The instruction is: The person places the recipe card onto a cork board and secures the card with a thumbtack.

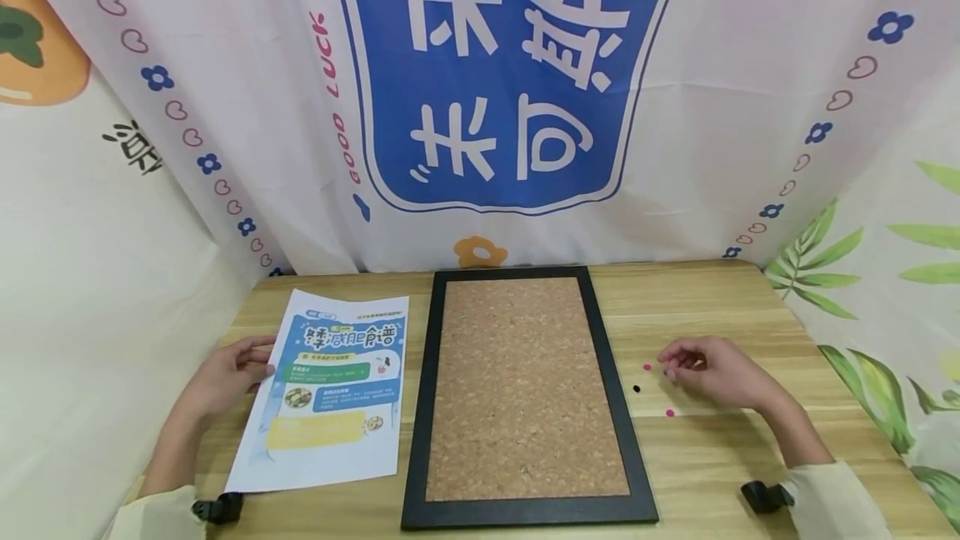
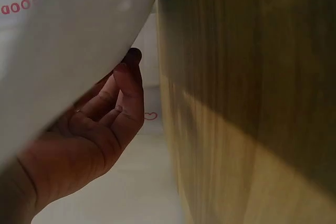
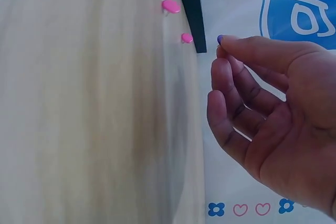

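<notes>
A printed paper sheet (image 1: 345, 457) with blue, green and yellow blocks lies at an angle left of the cork board (image 1: 525, 390). My left hand (image 1: 228, 377) pinches its left edge, and in the left wrist view the sheet (image 2: 68, 51) bulges up over that hand (image 2: 100, 124). To the right of the board, my right hand (image 1: 720, 373) pinches a small blue-headed thumbtack (image 3: 220, 39) between thumb and index finger, just above the table. Pink thumbtacks (image 3: 170, 6) and a black thumbtack (image 1: 637, 388) lie beside that hand.
The cork board has a black frame (image 1: 525, 512) and lies flat on the wooden table (image 1: 697, 298). A printed curtain (image 1: 675, 215) hangs behind the table's back edge. Each wrist wears a black camera (image 1: 765, 496).
</notes>
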A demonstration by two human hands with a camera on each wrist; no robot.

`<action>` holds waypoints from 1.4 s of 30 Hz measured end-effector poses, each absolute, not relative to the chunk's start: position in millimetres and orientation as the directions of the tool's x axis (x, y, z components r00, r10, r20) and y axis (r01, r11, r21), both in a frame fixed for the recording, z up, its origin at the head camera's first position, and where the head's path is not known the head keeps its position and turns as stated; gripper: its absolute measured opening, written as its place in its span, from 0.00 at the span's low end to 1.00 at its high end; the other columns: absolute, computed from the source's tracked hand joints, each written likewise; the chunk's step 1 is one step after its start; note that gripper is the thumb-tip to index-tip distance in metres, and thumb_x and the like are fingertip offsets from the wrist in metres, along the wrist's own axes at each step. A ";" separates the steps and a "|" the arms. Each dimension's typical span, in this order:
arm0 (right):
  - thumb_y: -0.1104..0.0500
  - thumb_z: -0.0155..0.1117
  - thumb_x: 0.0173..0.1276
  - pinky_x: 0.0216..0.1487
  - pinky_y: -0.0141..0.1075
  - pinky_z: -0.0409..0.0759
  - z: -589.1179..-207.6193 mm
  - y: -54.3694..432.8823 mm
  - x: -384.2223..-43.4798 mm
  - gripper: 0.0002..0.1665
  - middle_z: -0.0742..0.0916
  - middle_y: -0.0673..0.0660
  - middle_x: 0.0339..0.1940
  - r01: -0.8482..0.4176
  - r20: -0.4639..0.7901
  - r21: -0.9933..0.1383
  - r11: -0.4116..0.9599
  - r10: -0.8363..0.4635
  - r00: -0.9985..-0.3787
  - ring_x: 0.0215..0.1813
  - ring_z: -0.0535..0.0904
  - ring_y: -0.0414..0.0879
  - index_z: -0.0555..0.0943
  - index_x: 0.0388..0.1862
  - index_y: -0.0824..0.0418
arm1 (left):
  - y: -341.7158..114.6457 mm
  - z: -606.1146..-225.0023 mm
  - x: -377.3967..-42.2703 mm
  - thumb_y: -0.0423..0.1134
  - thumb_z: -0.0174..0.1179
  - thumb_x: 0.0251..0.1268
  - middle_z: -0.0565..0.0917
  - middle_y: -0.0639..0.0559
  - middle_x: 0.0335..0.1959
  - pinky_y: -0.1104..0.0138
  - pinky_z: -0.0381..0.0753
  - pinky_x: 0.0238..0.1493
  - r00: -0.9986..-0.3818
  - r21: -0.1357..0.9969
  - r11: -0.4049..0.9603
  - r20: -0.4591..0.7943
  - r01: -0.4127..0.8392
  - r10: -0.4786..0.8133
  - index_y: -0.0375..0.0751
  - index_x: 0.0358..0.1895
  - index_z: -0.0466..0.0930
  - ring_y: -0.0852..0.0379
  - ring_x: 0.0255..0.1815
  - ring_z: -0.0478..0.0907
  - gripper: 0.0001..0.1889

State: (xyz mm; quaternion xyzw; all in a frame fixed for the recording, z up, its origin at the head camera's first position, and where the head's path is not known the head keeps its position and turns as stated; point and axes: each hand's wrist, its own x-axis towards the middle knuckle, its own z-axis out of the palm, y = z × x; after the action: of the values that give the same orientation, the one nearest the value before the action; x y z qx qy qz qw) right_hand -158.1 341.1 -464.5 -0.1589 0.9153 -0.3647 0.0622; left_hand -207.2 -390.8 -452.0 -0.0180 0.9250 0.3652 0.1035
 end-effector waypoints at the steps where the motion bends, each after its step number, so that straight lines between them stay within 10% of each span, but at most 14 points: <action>1: 0.66 0.70 0.72 0.42 0.30 0.85 -463.5 340.2 -158.7 0.09 0.90 0.51 0.39 -0.244 0.003 -0.694 0.678 -0.336 -0.942 0.41 0.82 0.35 0.89 0.49 0.62 | -390.2 -452.1 -206.7 0.30 0.52 0.82 0.79 0.24 0.65 0.64 0.91 0.44 -0.979 0.678 0.727 -0.199 -0.107 0.042 0.26 0.81 0.60 0.48 0.50 0.87 0.30; 18: 0.62 0.69 0.76 0.42 0.30 0.84 -447.3 328.8 -162.8 0.10 0.89 0.56 0.42 -0.228 0.029 -0.744 0.628 -0.310 -0.950 0.42 0.82 0.38 0.88 0.53 0.64 | -397.1 -444.2 -202.3 0.32 0.54 0.83 0.77 0.26 0.69 0.68 0.91 0.42 -0.997 0.786 0.616 -0.074 -0.052 0.010 0.29 0.83 0.58 0.72 0.43 0.84 0.32; 26: 0.62 0.68 0.77 0.44 0.30 0.85 -442.2 325.5 -163.9 0.11 0.89 0.57 0.42 -0.230 0.037 -0.763 0.604 -0.314 -0.949 0.43 0.83 0.39 0.87 0.54 0.65 | -409.1 -437.4 -201.8 0.37 0.57 0.84 0.78 0.78 0.48 0.71 0.90 0.44 -0.998 0.832 0.552 -0.047 -0.057 -0.032 0.30 0.84 0.56 0.74 0.44 0.85 0.34; 42: 0.62 0.68 0.78 0.44 0.30 0.84 -435.3 313.2 -170.9 0.13 0.89 0.58 0.43 -0.208 0.023 -0.774 0.598 -0.302 -0.953 0.43 0.82 0.38 0.86 0.56 0.67 | -385.3 -430.2 -205.1 0.37 0.56 0.84 0.80 0.74 0.49 0.72 0.90 0.45 -0.995 0.886 0.455 -0.063 -0.088 -0.072 0.35 0.85 0.57 0.72 0.44 0.86 0.33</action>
State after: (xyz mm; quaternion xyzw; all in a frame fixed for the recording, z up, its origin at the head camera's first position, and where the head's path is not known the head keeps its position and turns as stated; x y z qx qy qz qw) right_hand -170.9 313.2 -435.3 -0.1428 0.8920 -0.4252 0.0554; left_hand -205.1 -385.3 -430.2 -0.0469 0.8530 0.5198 0.0081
